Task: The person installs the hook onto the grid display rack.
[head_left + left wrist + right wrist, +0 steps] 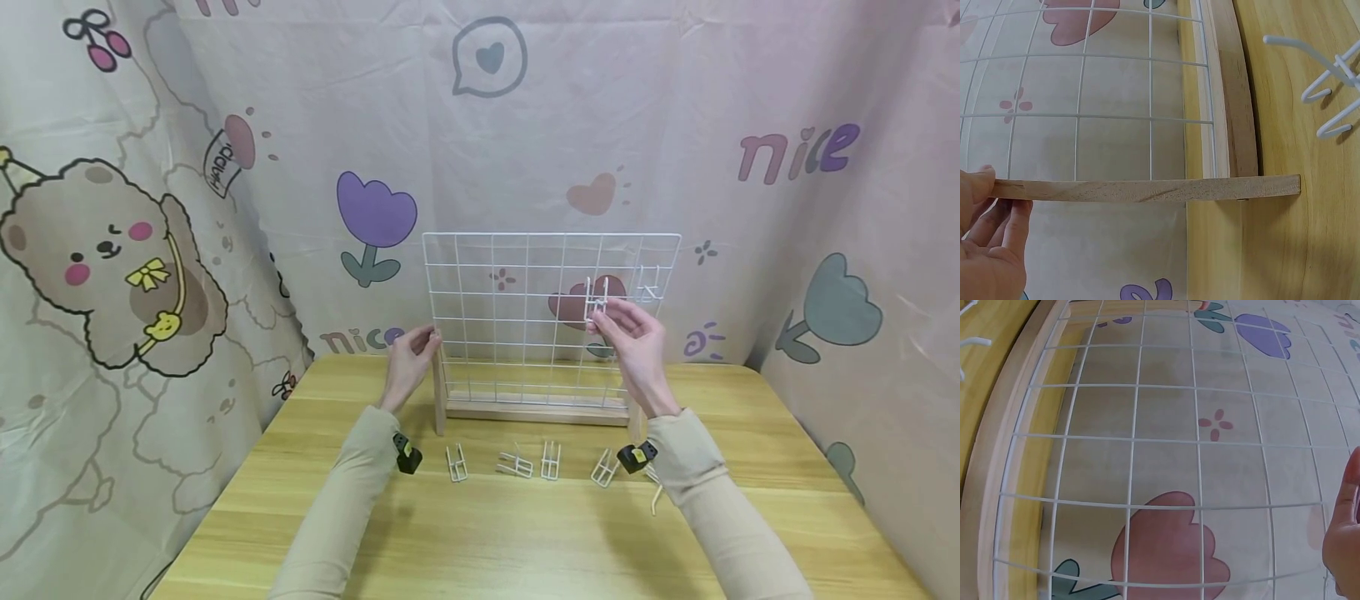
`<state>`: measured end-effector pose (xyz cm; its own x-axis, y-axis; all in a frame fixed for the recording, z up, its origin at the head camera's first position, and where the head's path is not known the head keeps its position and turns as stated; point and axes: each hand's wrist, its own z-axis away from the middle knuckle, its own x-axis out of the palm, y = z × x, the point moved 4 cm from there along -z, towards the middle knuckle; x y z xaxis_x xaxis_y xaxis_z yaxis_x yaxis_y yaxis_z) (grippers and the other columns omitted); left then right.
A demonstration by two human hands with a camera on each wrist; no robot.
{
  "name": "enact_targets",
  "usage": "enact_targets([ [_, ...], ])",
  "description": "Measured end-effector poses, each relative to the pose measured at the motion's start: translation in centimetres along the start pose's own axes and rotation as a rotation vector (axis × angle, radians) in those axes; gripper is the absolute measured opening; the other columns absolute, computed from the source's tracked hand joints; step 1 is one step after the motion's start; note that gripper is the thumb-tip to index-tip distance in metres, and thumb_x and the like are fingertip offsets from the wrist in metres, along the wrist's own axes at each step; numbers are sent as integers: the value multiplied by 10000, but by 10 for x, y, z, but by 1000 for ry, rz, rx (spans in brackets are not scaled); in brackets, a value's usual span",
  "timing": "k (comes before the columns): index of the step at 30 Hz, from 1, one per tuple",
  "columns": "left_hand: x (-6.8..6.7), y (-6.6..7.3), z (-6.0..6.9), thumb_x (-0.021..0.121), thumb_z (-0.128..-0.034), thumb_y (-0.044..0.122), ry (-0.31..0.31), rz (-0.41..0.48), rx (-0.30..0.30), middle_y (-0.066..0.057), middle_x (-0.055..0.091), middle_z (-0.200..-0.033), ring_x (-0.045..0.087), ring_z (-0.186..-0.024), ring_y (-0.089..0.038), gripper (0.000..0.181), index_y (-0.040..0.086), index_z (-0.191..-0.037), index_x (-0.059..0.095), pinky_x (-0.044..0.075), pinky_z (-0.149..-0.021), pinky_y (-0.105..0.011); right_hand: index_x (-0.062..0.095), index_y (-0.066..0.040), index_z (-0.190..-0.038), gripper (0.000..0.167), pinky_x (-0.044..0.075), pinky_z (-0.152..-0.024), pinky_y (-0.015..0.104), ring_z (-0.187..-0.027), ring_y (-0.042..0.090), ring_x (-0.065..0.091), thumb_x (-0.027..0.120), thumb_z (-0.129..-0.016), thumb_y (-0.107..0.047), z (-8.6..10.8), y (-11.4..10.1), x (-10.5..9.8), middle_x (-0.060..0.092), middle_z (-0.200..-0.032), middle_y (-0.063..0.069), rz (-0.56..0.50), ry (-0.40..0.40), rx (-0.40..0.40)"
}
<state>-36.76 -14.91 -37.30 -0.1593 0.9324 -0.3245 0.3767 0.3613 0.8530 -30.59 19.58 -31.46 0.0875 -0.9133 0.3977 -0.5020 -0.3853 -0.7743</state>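
Note:
A white wire grid panel [510,308] stands upright in a wooden base [536,410] on the table. My left hand [410,360] grips the top of the wooden side post [1147,189] at the grid's left, thumb on one side and fingers on the other. With its fingertips, my right hand [637,346] pinches a white wire hook [597,302] against the right part of the grid; whether it is hung there I cannot tell. Another white hook [648,287] hangs on the grid further right. In the right wrist view only the edge of the right hand [1342,540] shows, and the hook is out of sight.
Several loose white wire hooks lie in a row before the base, among them one at the left [457,463], one mid-row [551,461] and one at the right [604,468]. A printed curtain [480,150] hangs behind the wooden table [480,533].

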Motion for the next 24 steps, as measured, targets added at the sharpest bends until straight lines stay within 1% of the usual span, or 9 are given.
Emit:
enact_targets([
  [3,0,0,0,624,-992,81,-1,2,6,-281,619,-1344,620,-1266,-396,361,-68,-1319,597,532,-1077,-417,622,81,-1163,266,646,-773,243,-744,136,747,646,-901,120,-4,0,3,784,-921,48,1,7,-13],
  [7,0,0,0,623,-993,79,-4,3,9,-283,610,-1354,613,-1273,-400,363,-70,-1323,593,527,-1085,-427,659,23,-1115,240,654,-745,270,-726,140,749,645,-899,126,-8,1,7,787,-901,43,-3,14,-24],
  [10,0,0,0,621,-993,75,-6,2,11,-291,603,-1357,608,-1275,-410,366,-74,-1326,587,523,-1088,-441,663,13,-1105,233,654,-726,262,-721,131,750,654,-897,118,-11,0,9,787,-893,34,3,21,-26],
  [14,-1,1,0,621,-994,76,-3,1,9,-293,604,-1354,610,-1271,-413,363,-74,-1323,589,524,-1087,-444,649,40,-1123,235,648,-719,233,-716,121,749,664,-897,104,-15,0,12,784,-881,27,1,26,-15],
  [19,-2,1,0,625,-993,88,2,-13,2,-280,616,-1347,622,-1261,-399,359,-64,-1317,599,532,-1076,-424,669,6,-1099,224,649,-737,242,-715,120,749,662,-898,104,-20,0,15,781,-886,38,-18,25,-2],
  [24,-1,1,1,629,-994,103,1,-17,-5,-280,617,-1348,622,-1263,-396,367,-64,-1319,597,533,-1078,-423,684,-35,-1031,208,655,-727,257,-707,124,750,646,-900,122,-24,1,19,781,-863,29,-23,30,3],
])
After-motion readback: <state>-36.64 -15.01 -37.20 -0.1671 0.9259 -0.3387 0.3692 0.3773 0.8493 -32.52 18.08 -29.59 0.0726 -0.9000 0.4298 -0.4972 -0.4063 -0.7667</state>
